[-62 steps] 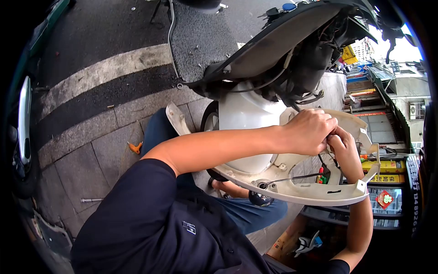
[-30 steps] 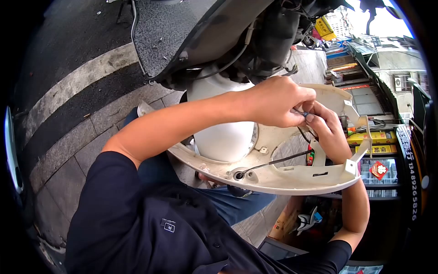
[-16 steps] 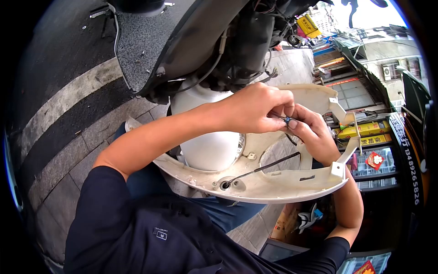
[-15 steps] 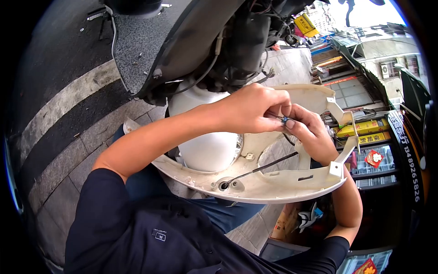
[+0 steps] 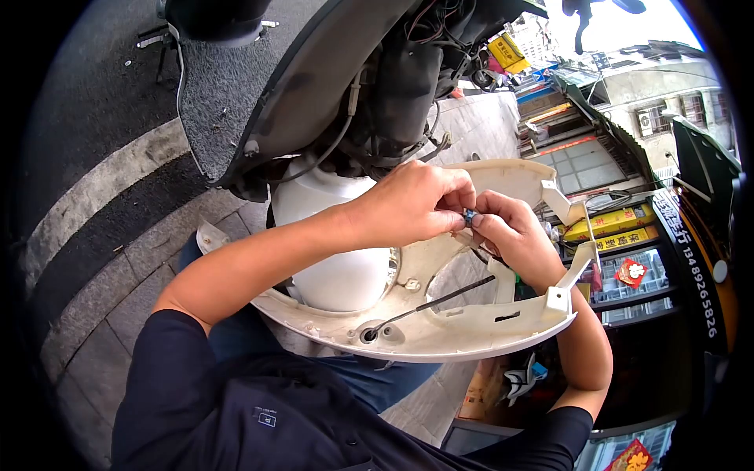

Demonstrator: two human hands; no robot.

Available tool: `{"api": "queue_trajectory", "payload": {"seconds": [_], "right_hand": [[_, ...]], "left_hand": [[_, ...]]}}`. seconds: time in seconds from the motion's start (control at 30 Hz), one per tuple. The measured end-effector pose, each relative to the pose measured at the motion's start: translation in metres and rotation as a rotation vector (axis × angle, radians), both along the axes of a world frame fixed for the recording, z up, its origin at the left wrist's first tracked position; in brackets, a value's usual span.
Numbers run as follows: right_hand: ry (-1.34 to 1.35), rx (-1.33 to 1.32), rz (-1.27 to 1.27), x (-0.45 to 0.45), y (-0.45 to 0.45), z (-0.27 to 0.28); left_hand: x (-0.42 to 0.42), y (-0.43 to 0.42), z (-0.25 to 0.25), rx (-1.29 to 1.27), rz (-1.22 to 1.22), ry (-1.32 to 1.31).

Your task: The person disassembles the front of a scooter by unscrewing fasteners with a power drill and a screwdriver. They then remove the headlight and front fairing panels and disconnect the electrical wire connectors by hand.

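Observation:
My left hand (image 5: 408, 206) and my right hand (image 5: 514, 234) meet above a cream plastic scooter panel (image 5: 463, 345), its hollow inner side facing up. Between the fingertips is a small blue connector (image 5: 469, 216), pinched from both sides, with dark wire beside it. Most of the connector is hidden by my fingers. From a round hole in the panel, a black cable (image 5: 432, 304) runs up toward my right hand. My right forearm passes behind the panel's bracketed end. Under my left forearm is a rounded white part (image 5: 338, 271), framed by the panel's opening.
A scooter's dark body (image 5: 314, 102) with exposed wires (image 5: 428, 20) rises just beyond my hands. Its grey footboard (image 5: 216, 102) lies to the left. Paving and a striped kerb (image 5: 110, 188) run along the left, and shopfronts with signs (image 5: 687, 259) stand at the right.
The whole view has shifted, so the panel and hands sit a little further left and lower. Both hands stay pinched at the blue connector, with the fingertips slightly closer together.

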State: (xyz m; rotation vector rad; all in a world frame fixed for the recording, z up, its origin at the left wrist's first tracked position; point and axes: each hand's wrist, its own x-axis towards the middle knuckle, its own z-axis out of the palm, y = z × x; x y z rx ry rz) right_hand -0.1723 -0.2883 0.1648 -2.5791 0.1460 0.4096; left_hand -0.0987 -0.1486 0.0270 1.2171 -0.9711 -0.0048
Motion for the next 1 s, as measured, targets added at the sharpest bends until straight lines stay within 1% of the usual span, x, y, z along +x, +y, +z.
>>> {"api": "queue_trajectory", "payload": {"seconds": [0.07,0.13,0.27,0.33,0.43,0.57,0.67,0.77,0.83,0.87,0.9,1.0], "right_hand": [[-0.008,0.009,0.007,0.001,-0.002,-0.001],[-0.055,-0.059,0.052,0.001,-0.009,-0.005],[-0.102,-0.112,0.117,0.003,-0.015,-0.008],[-0.143,-0.226,0.155,0.002,-0.009,-0.003],[-0.119,-0.284,0.118,0.000,0.001,0.002],[-0.117,-0.234,0.086,-0.001,-0.002,-0.003],[-0.164,-0.189,0.097,0.000,-0.007,-0.011],[-0.191,-0.131,0.100,0.001,-0.007,-0.013],[-0.244,-0.109,0.103,0.000,-0.004,-0.014],[-0.263,-0.176,0.146,-0.001,-0.005,-0.013],[-0.303,-0.180,0.189,-0.002,0.002,-0.012],[-0.349,-0.287,0.236,-0.003,0.012,-0.008]], "left_hand": [[0.002,0.003,0.002,0.025,-0.086,0.038],[0.003,0.002,0.001,0.028,-0.087,0.042],[0.006,0.001,0.003,0.034,-0.117,0.061],[0.006,0.000,0.003,0.031,-0.121,0.074],[0.006,0.001,0.003,0.028,-0.126,0.084],[0.004,-0.003,0.002,-0.002,-0.086,0.057],[0.004,-0.002,0.002,0.023,-0.048,0.017],[0.001,-0.002,0.001,-0.053,-0.057,0.084],[0.004,0.003,0.002,-0.038,-0.084,0.066],[0.005,0.006,0.001,-0.024,-0.117,0.046],[0.004,0.009,0.000,-0.011,-0.100,0.061],[0.008,0.009,0.000,-0.066,-0.222,0.133]]}}
